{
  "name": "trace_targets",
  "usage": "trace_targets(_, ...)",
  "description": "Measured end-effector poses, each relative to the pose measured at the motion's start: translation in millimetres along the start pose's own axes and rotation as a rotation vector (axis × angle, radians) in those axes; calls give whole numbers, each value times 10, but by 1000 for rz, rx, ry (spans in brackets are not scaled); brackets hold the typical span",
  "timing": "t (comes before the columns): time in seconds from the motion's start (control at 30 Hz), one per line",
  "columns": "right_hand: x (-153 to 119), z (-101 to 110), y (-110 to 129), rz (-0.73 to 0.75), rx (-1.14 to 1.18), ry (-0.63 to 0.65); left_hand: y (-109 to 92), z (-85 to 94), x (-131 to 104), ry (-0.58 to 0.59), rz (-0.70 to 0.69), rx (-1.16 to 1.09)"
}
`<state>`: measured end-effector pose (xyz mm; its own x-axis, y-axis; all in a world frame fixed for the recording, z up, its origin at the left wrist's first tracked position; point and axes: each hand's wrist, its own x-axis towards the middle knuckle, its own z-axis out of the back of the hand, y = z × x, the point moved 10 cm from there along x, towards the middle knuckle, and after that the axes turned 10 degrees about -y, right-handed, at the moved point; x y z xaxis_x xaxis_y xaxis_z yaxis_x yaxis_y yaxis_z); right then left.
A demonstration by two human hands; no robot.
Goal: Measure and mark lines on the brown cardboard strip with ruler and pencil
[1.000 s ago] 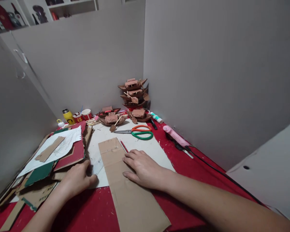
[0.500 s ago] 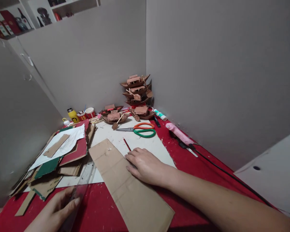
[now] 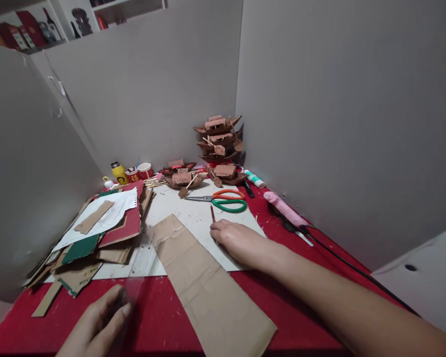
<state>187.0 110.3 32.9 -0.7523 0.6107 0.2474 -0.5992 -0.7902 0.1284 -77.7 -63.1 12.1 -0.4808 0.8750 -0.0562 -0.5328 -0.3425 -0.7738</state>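
A long strip of brown cardboard [image 3: 215, 292] with faint lines lies slantwise across the white sheet [image 3: 196, 213] and the red tablecloth [image 3: 152, 317]. Just right of the strip, my right hand [image 3: 234, 238] is closed on a dark red pencil [image 3: 213, 213], whose far end sticks out beyond the fingers. At the lower left, my left hand [image 3: 104, 317] pinches a clear ruler [image 3: 139, 263], which reaches forward to the strip's left edge. Beyond my right hand rest scissors [image 3: 228, 200] with orange and green handles.
Cardboard pieces and paper [image 3: 107, 213] are piled at the left. Brown model boats [image 3: 217, 136] stand at the back, near cups [image 3: 144, 171] and a yellow bottle [image 3: 119, 172]. A pink glue gun [image 3: 284, 208] with a black cord lies at the right.
My right hand has come off the cardboard to its right side, with the pencil. The ruler in my left hand now reaches over the strip's left edge. The view has shifted slightly.
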Motion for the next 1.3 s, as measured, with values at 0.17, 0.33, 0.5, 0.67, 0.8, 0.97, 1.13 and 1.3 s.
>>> trace_targets(0.17, 92, 13, 89, 141, -195, -10, -588, -308, 192, 154, -278, 2)
trace_targets(0.33, 177, -53, 210, 327, -299, -26, -1009, -528, 517, 125, -569, 124)
trace_targets(0.5, 194, -76, 351, 505, -357, 27, -1140, -795, 806, 90, -702, 203)
trace_targets(0.67, 104, 128, 674, 647, -292, -68, -1111, -893, 987, 15, -721, 245)
trace_targets(0.8, 47, 349, 762, 356, -92, -212, -1038, -886, 1025, -40, -708, 293)
trace_targets(0.97, -291, 182, 874, 44, 83, -152, -1004, -858, 991, -97, -674, 368)
trace_targets(1.13, -544, 12, 815, -61, 121, -30, -1059, -845, 867, -68, -683, 411)
trace_targets(1.3, -658, 119, 565, -84, 150, 18, -1065, -793, 735, 52, -700, 366)
